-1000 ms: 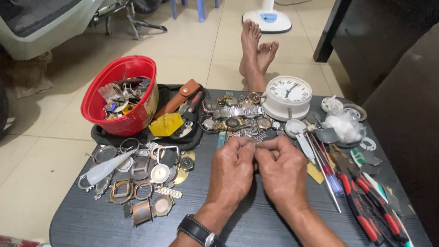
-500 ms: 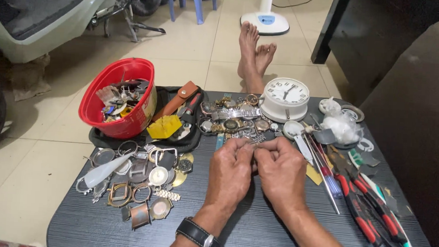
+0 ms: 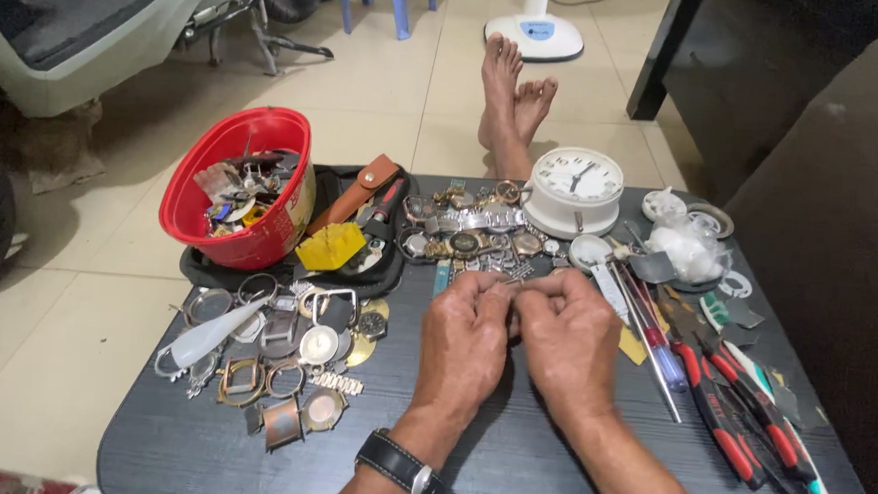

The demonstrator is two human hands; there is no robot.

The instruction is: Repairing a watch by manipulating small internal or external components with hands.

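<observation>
My left hand point(image 3: 464, 341) and my right hand point(image 3: 566, 339) meet over the middle of a dark table point(image 3: 507, 471), fingertips pinched together on a small metal watch part point(image 3: 510, 280) that is mostly hidden by the fingers. A black wristwatch point(image 3: 402, 468) is strapped on my left wrist. Just beyond the fingertips lies a heap of watches and metal bracelets point(image 3: 470, 229). Loose watch cases and bezels point(image 3: 283, 354) are spread to the left of my left hand.
A red basket of parts point(image 3: 237, 181) sits in a black tray point(image 3: 358, 263) at the back left. A white clock point(image 3: 574, 189) stands at the back. Red-handled pliers and screwdrivers point(image 3: 722, 392) lie on the right. Bare feet point(image 3: 512, 95) rest on the floor beyond the table.
Both hands stay together over the table's middle. The fingertips have shifted only slightly on the small part.
</observation>
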